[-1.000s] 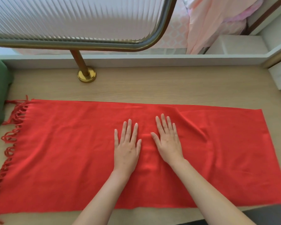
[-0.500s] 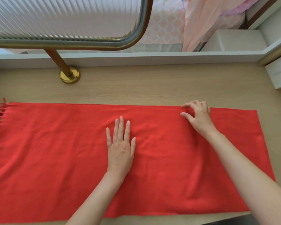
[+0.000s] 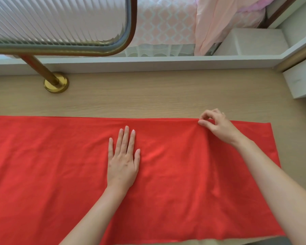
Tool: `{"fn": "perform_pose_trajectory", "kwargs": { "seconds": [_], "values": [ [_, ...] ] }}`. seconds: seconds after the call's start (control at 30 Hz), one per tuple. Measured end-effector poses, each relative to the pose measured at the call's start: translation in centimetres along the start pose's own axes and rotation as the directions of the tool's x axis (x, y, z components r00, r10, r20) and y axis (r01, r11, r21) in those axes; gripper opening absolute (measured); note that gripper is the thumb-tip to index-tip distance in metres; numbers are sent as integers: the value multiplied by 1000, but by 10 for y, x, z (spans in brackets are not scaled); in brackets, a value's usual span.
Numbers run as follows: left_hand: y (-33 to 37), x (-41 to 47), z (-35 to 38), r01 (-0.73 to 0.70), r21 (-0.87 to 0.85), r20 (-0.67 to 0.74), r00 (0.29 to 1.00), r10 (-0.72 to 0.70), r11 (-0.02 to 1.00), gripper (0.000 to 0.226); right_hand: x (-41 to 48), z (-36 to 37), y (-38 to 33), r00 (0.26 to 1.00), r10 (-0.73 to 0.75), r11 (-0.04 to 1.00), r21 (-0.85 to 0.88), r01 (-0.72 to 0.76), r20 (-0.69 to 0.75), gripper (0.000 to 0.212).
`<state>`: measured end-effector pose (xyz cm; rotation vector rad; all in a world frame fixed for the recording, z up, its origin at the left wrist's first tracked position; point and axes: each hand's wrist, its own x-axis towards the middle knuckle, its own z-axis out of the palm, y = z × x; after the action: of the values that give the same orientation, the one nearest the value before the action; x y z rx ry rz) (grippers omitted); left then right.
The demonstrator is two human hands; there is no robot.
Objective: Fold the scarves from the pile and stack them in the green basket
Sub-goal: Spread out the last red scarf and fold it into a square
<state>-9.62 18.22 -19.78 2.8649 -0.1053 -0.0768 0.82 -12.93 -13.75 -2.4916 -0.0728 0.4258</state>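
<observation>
A red scarf [image 3: 60,170] lies spread flat across the wooden table, running off the left edge of the view. My left hand [image 3: 123,160] lies flat on its middle, fingers straight and pressing the cloth down. At the scarf's far edge, toward the right, my right hand [image 3: 217,126] pinches the cloth between thumb and curled fingers, and the fabric puckers slightly under it. The green basket and the pile of scarves are out of view.
A brass post with a round foot [image 3: 56,84] stands on the wooden table [image 3: 166,96] at the back left, carrying a ribbed glass screen [image 3: 51,20]. A white ledge [image 3: 148,61] runs along the back, and a white box [image 3: 300,82] sits at the right.
My right hand has left the scarf's middle, moved right and away to the far edge, and pinched the cloth. The left hand stays flat. The view has shifted right, hiding the fringe and basket.
</observation>
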Motion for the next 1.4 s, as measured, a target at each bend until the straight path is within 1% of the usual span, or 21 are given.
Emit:
{"fn": "perform_pose_trajectory", "kwargs": {
  "seconds": [0.03,0.07,0.13,0.2,0.27,0.43,0.5,0.57,0.63,0.67,0.73,0.8,0.87,0.97,1.03,1.1,1.2,1.27,1.33,1.4],
  "values": [
    [-1,0,0,0,-2,4,1000,0,1000,58,2,-1,1,1000,-7,1000,2,7,-28,13],
    [-1,0,0,-3,-2,8,1000,3,1000,58,4,-1,4,999,-13,998,-57,11,-41,11],
    [-1,0,0,-8,-1,15,1000,8,1000,58,10,4,10,998,19,971,-238,-34,-64,4],
    [0,-1,-1,-6,-2,17,1000,6,1000,58,15,10,12,991,89,933,-340,-118,-98,13],
    [-1,-1,-1,-4,-2,19,1000,4,1000,59,18,13,8,986,91,904,-405,-139,-137,21],
    [-1,0,0,-4,-8,15,1000,4,1000,59,17,8,7,974,113,859,-474,-194,-194,42],
    [-2,0,1,-10,-25,-6,1000,10,1000,59,13,6,6,971,112,843,-498,-205,-210,44],
    [0,3,2,-10,-68,-47,999,6,998,57,10,5,5,971,79,851,-492,-183,-225,41],
    [5,13,-3,-2,-140,-104,995,-13,990,54,9,7,7,971,3,870,-479,-120,-237,39],
    [10,21,-6,-15,-164,-130,991,-7,986,51,8,7,9,970,-25,882,-462,-92,-241,38],
    [19,41,-11,-75,-196,-169,985,42,978,47,5,5,11,973,-31,919,-389,-62,-228,36],
    [24,62,-13,-111,-231,-181,981,69,967,40,2,2,14,982,-47,938,-345,-20,-184,28],
    [24,79,-12,-112,-245,-180,981,68,963,35,1,0,15,985,-79,941,-338,23,-154,17],
    [23,92,-14,-100,-269,-176,983,53,958,21,4,-2,17,984,-70,956,-292,19,-166,7],
    [23,96,-16,-85,-277,-172,984,37,957,10,6,-1,17,983,-37,966,-258,-11,-180,7],
    [24,99,-16,-62,-295,-165,986,13,954,6,8,2,18,982,-28,964,-266,-23,-188,10],
    [31,101,-17,15,-312,-149,987,-64,950,6,8,5,22,981,-49,952,-305,-10,-186,14],
    [38,100,-16,26,-261,-173,982,-73,965,12,3,6,26,971,-80,961,-276,15,-227,19],
    [50,97,-13,4,-227,-205,977,-52,974,25,-5,3,35,943,-80,971,-239,0,-323,24],
    [67,91,-9,-70,-222,-221,975,20,972,33,-18,-6,48,886,-13,979,-185,-82,-464,23]
  ]
}}
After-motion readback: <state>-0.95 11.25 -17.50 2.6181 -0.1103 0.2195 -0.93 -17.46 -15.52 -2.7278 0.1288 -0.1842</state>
